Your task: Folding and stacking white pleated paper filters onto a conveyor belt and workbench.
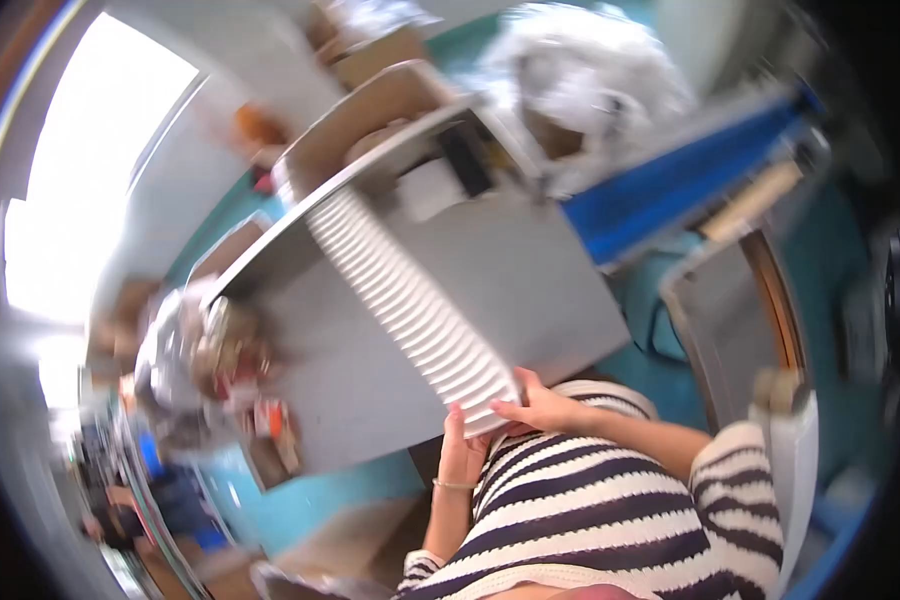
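Note:
A long, narrow white ribbed piece [410, 310] lies slantwise over the grey table [560, 290]. It runs from the table's far edge to the near edge in front of my body. My left hand [460, 455] grips the left side of its near end, thumb on top. At the right corner of that same end, my right hand [545, 406] closes on it, with the thumb along the top and the other fingers partly hidden. Motion blur softens the ribs, so I cannot tell whether it is one ribbed tray or a row of stacked pieces.
On the table's far side lie a white sheet-like item [430, 190] and a black block [465, 158]. Clear plastic bags [175, 340] and a small orange-and-white box [272, 420] sit at the left. A blue belt-like surface [690, 170] and a chair [725, 320] stand at the right.

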A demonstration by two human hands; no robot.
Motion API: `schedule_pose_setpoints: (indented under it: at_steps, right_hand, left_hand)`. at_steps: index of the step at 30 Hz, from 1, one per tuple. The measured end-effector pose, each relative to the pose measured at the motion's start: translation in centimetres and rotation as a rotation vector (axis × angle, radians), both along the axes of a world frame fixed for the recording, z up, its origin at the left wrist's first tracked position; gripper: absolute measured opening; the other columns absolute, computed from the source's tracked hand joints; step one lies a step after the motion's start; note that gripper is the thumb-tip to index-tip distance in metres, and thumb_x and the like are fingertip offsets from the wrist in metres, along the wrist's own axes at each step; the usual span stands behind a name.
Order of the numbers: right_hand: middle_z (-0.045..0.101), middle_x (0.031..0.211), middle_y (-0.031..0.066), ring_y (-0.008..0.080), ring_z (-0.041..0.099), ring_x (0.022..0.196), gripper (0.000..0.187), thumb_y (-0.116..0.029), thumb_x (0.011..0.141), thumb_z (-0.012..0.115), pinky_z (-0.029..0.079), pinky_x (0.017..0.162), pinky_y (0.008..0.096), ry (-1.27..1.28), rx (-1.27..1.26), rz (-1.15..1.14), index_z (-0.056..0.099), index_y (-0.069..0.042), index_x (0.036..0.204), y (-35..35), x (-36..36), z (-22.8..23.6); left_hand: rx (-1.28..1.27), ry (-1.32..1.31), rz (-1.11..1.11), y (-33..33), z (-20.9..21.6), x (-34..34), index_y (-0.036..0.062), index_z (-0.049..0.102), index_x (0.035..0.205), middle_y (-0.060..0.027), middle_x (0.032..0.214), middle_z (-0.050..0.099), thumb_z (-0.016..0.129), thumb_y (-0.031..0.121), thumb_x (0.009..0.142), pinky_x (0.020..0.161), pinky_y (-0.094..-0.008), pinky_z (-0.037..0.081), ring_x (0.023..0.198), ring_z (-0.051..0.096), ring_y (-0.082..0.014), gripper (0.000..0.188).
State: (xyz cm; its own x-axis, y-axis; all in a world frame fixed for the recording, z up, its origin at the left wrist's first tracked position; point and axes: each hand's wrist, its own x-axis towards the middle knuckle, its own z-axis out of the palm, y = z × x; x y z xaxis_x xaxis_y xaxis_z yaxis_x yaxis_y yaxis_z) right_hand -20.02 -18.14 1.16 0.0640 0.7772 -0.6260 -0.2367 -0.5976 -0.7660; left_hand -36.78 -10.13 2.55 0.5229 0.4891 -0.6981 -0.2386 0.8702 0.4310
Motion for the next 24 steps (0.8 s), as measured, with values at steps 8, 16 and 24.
schedule_pose_setpoints:
  at_steps: [8, 16, 24]
  right_hand:
    - [0.03, 0.139, 0.0214, 0.0319, 0.031, 0.133, 0.102, -0.035, 0.083, 0.075, 0.034, 0.103, 0.0586, 0.522, -0.253, -0.321, 0.002, 0.001, 0.145, 2.2, -0.7, -0.5]
    - [0.024, 0.145, 0.0222, 0.0347, 0.031, 0.135, 0.108, -0.048, 0.08, 0.075, 0.029, 0.105, 0.0635, 0.446, -0.3, -0.235, 0.008, 0.005, 0.145, 2.0, -0.1, -3.6]
    - [0.061, 0.117, 0.0166, 0.0213, 0.061, 0.102, 0.065, -0.034, 0.083, 0.075, 0.053, 0.086, 0.0326, 0.053, -0.203, -0.073, 0.049, 0.004, 0.129, 3.9, 11.1, 3.8]
  left_hand:
    - [1.873, 1.007, 0.003, 21.7, -0.2, 2.5, 0.0077, 0.058, 0.121, -0.0132, 0.127, 0.057, 0.07, 0.018, 0.084, 0.101, -0.0408, 0.038, 0.119, 0.051, -0.0323, 0.04]
    - [1.853, 1.317, -0.46, 36.5, -0.4, 12.5, 0.0086, 0.058, 0.121, -0.009, 0.125, 0.057, 0.061, 0.06, 0.079, 0.097, -0.0509, 0.028, 0.123, 0.044, -0.028, 0.067]
    - [1.647, 1.645, -0.391, 31.9, -1.4, 6.2, -0.0036, 0.059, 0.112, -0.0228, 0.121, 0.053, 0.061, 0.06, 0.076, 0.103, -0.0552, 0.02, 0.126, 0.037, -0.0378, 0.073]
